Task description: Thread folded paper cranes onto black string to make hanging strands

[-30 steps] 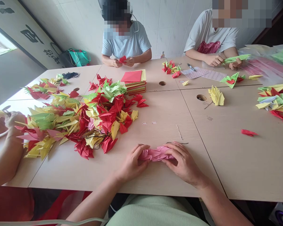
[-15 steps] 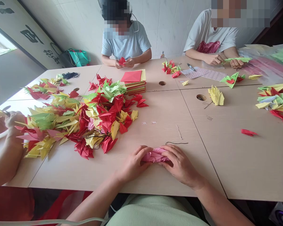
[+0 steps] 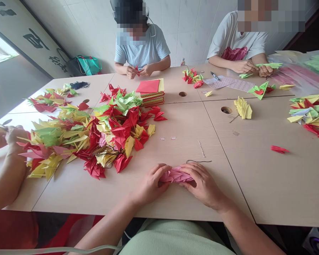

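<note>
A bundle of pink folded paper (image 3: 176, 175) lies on its side at the table's near edge, between my two hands. My left hand (image 3: 154, 182) grips its left end, with the thumb below and the fingers over the top. Round the right end are the fingers and thumb of my right hand (image 3: 202, 182). A black thread (image 3: 199, 161) runs out on the table just above my right fingers. Further up lies a short white twisted string (image 3: 202, 148).
A large heap of red, yellow and green folded paper (image 3: 122, 129) covers the left, beside a stack of square sheets (image 3: 150, 92). A yellow bundle (image 3: 244, 108) and a small red one (image 3: 279, 149) lie right. Two people sit opposite; another person's hands (image 3: 14, 138) are at far left.
My hands and the pink bundle have hardly moved; slightly more of its right end shows. Across the table, one person has turned the red paper, and a green piece now shows by the other's hands.
</note>
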`<action>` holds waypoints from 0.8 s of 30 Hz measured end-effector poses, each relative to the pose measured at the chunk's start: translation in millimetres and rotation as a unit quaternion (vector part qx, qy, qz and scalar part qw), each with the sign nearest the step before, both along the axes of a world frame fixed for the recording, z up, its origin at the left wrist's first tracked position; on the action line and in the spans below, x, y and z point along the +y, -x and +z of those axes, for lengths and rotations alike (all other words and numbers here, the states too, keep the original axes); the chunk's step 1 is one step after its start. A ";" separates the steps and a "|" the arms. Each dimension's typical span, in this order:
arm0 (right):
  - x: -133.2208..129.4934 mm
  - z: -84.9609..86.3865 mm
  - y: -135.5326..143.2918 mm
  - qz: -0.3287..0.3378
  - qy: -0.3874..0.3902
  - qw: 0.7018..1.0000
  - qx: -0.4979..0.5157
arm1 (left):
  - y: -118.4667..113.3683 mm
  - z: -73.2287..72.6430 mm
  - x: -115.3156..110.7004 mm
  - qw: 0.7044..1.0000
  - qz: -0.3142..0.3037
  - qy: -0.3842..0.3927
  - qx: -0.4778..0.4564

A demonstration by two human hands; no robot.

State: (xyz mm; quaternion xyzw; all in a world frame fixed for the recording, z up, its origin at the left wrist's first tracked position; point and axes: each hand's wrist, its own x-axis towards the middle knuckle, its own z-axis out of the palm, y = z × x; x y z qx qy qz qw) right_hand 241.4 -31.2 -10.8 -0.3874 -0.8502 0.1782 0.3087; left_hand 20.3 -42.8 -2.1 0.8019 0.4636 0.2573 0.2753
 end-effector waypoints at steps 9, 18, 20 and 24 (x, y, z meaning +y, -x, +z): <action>-4.7 -6.2 7.2 0.019 -0.009 1.000 0.002 | -2.7 -1.7 2.6 0.998 -0.064 -0.023 0.015; 0.5 5.6 -17.6 -0.013 0.006 0.999 -0.034 | -2.6 -0.2 1.1 0.998 -0.032 -0.042 0.025; 1.8 6.3 -22.3 -0.024 0.009 0.999 -0.042 | -2.5 0.1 0.8 0.998 -0.028 -0.043 0.028; 1.9 3.7 -20.7 -0.026 -0.004 0.999 -0.034 | -2.7 0.6 1.4 0.998 -0.033 -0.039 0.034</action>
